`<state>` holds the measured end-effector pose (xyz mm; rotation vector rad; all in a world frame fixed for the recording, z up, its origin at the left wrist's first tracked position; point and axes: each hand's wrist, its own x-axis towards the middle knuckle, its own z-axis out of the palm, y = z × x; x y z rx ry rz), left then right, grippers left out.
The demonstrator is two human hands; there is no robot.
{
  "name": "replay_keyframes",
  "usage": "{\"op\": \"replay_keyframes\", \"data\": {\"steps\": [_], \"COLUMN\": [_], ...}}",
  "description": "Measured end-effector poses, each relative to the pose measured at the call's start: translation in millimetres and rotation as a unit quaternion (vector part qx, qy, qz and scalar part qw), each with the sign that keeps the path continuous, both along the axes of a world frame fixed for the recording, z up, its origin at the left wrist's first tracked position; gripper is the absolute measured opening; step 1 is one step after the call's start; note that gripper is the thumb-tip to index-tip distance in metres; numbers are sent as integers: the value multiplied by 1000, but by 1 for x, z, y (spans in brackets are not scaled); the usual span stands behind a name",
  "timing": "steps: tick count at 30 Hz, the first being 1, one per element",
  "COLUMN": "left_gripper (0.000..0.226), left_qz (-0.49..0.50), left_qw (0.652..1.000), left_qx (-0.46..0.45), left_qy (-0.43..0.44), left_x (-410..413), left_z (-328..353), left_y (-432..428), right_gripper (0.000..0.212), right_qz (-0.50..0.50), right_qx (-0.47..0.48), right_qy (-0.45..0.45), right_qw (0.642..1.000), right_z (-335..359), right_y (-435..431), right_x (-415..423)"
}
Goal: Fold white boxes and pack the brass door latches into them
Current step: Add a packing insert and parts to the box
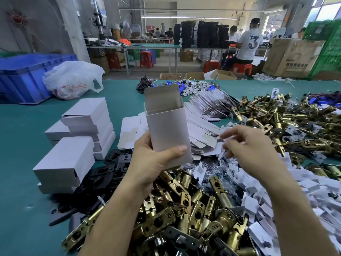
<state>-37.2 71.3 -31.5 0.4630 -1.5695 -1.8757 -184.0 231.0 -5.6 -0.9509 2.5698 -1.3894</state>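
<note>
**Box erected, top open: latch not yet loaded**

Head view.
- Left hand (153, 161): clamped on the lower part of one white box (167, 130), thumb across its front. The box is upright above the table (27, 209), top flap raised, mouth open, nothing visible inside.
- Right hand (249, 145): fingers curled, blurred, at a heap of small bagged packets (258, 200). Whether it pinches one cannot be told.
- Brass door latches (193, 209): loose pile directly below both hands; a second pile lies to the right.
- Flat box blanks (208, 106): fanned behind the box.
- Closed boxes (81, 130): stacked at the left, black plates (103, 174) beside them.

Step judged: folding done, filling begun. Next move calls for one latch lifted from the near pile and slid into the mouth, then the flap tucked.
</note>
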Motion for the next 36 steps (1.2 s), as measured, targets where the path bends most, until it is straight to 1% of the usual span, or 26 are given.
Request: {"op": "replay_keyframes", "data": {"steps": [1,2,4,6,7,10,13,14,17,19,21,23,24,26,28,29,30,32,36], "left_gripper": [69,70,57,44,43,49,62,61,47,47,47,47,45,38,41,41,41,39,48], "left_qz": [11,18,15,8,9,17,11,7,-3,-12,-20,-35,-47,-72,-97,-109,-120,-133,-160], "left_qw": [1000,1000,1000,1000,1000,1000,1000,1000,1000,1000,999,998,997,995,994,992,991,988,982], "left_qx": [8,12,22,24,22,10,-3,-5,3,5,5,-10,-22,-41,-38,-36,-40,-49,-52], "left_qy": [1,4,12,13,9,5,-8,-12,-17,-23,-35,-46,-49,-48,-45,-48,-54,-69,-89], "left_x": [0,0,0,1,1,0,0,0,1,1,1,2,2,3,4,4,4,4,3], "left_z": [1,0,0,1,2,-1,-1,-1,-1,-2,-2,-2,-1,0,1,2,2,1,0], "left_y": [0,0,0,1,1,-1,0,0,-1,-1,-2,-1,-1,2,4,6,7,9,11], "right_gripper": [21,20,16,12,14,34,35,36,38,34,29,27,27,29,30,29,29,28,21], "right_qz": [-3,-4,2,35,60,107,98,97,104,93,71,62,60,52,52,58,66,78,88], "right_qx": [63,124,220,283,304,337,336,330,324,318,290,229,180,42,-111,-172,-214,-243,-214], "right_qy": [5,12,20,1,-14,-36,-14,-6,5,21,45,65,72,89,117,130,143,174,249], "right_qw": [998,992,975,958,951,935,936,939,940,943,953,969,979,994,986,975,964,951,941], "right_z": [-7,-14,-23,-26,-25,-24,-22,-21,-18,-14,-6,6,12,26,39,44,47,51,56], "right_y": [1,1,1,2,3,4,1,0,-1,1,5,9,12,16,17,17,15,10,-11], "right_x": [-4,-7,-12,-13,-12,-8,-4,-3,-1,-1,-2,0,2,11,23,29,34,42,46]}}
